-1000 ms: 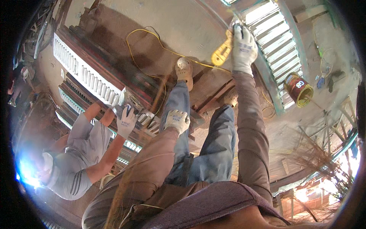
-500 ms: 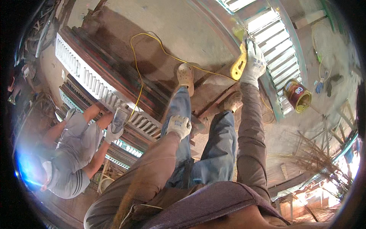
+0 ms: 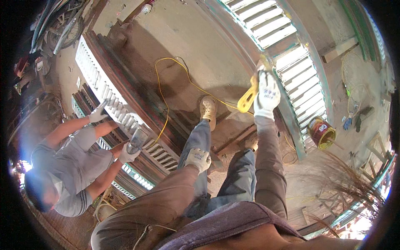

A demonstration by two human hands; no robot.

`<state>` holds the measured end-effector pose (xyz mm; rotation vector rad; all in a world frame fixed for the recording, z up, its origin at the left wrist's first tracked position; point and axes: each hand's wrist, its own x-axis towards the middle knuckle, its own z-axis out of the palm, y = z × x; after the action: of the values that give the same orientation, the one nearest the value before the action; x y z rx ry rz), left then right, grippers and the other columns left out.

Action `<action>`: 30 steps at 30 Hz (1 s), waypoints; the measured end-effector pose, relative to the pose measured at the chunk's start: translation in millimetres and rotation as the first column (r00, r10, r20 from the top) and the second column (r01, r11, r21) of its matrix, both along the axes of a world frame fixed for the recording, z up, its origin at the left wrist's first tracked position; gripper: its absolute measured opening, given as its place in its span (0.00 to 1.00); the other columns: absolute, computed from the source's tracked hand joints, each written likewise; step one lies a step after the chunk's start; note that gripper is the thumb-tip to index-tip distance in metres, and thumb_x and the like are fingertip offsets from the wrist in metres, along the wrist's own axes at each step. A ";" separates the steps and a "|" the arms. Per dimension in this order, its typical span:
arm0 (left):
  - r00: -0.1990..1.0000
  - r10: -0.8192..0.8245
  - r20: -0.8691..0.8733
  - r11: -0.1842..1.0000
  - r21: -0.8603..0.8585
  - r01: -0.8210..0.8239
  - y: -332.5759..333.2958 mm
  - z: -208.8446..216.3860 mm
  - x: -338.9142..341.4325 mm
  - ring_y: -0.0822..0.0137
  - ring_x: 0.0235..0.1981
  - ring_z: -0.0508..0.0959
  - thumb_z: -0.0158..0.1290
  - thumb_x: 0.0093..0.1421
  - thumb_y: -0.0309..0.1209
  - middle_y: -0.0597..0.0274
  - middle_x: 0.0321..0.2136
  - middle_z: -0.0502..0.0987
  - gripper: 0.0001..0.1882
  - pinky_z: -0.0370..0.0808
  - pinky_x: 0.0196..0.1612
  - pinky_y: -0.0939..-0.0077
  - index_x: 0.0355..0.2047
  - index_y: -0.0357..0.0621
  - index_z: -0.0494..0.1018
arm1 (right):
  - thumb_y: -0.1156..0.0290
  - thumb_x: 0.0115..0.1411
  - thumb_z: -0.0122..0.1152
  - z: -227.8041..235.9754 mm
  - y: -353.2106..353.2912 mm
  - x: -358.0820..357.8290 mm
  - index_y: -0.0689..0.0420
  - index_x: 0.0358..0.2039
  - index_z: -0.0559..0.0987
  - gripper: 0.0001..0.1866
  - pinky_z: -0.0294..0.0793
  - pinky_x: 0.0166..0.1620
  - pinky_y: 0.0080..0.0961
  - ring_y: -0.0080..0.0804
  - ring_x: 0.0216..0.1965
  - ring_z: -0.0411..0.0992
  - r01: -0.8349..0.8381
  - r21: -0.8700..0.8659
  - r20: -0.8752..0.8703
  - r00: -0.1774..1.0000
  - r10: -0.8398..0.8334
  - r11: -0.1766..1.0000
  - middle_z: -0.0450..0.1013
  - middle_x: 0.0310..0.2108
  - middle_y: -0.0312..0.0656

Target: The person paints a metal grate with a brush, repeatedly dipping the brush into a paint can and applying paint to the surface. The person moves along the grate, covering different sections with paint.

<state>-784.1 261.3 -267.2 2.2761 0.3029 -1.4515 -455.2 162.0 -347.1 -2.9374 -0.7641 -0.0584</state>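
My right hand (image 3: 267,95), in a white work glove, grips a flat tool with a yellow handle (image 3: 248,99) that has a hole in it. The tool's front end reaches the edge of a louvered shutter panel (image 3: 282,98) in grey-green and white; its head is too blurred to identify. On my left knee rests my gloved left hand (image 3: 198,160), fingers lying loosely over the jeans and holding nothing. Right of my right hand, a dark red and yellow paint can (image 3: 321,134) stands by the panel's near end, a thin stick jutting from it.
A co-worker (image 3: 68,166) at left, gloved, holds a grey power sander (image 3: 138,137) on another louvered panel (image 3: 98,77). A yellow cord (image 3: 160,83) curves over the floor near my shoe (image 3: 208,110). Dry brushwood (image 3: 354,175) lies at right, beside wooden scraps.
The view has shifted. My right hand with the yellow-handled tool has drawn slightly back along the panel's edge. The co-worker's other hand now shows on their panel. My left hand stays on my knee.
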 end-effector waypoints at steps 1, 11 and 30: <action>1.000 0.015 -0.008 1.000 0.011 -0.015 1.1 2.3 -0.6 0.59 0.43 0.77 0.47 0.59 0.42 0.61 0.37 0.80 0.14 0.69 0.49 0.60 0.36 0.50 0.77 | 0.72 0.55 0.52 8.0 4.3 -10.2 0.44 0.55 0.73 0.25 0.71 0.52 0.35 0.40 0.52 0.71 -0.047 0.069 -0.039 0.998 0.049 0.997 0.71 0.52 0.39; 0.997 0.063 0.053 0.998 0.022 -0.065 6.4 3.9 10.1 0.58 0.42 0.77 0.49 0.57 0.41 0.60 0.33 0.81 0.12 0.69 0.48 0.59 0.31 0.50 0.78 | 0.74 0.53 0.54 11.9 3.6 22.7 0.47 0.59 0.69 0.30 0.68 0.56 0.34 0.36 0.56 0.67 -0.005 0.054 -0.048 0.999 0.008 0.999 0.68 0.57 0.39; 0.954 0.129 0.270 0.987 -0.126 -0.098 76.5 -9.6 21.2 0.52 0.39 0.77 0.50 0.56 0.40 0.54 0.30 0.79 0.12 0.70 0.47 0.55 0.28 0.46 0.75 | 0.73 0.58 0.50 4.7 36.9 10.8 0.45 0.56 0.71 0.24 0.71 0.54 0.30 0.37 0.52 0.71 0.206 -0.118 -0.025 0.977 -0.211 0.971 0.71 0.53 0.40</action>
<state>-762.9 337.8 -276.8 2.2931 0.2551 -1.0476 -444.4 198.8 -342.4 -3.1078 -0.4655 0.0250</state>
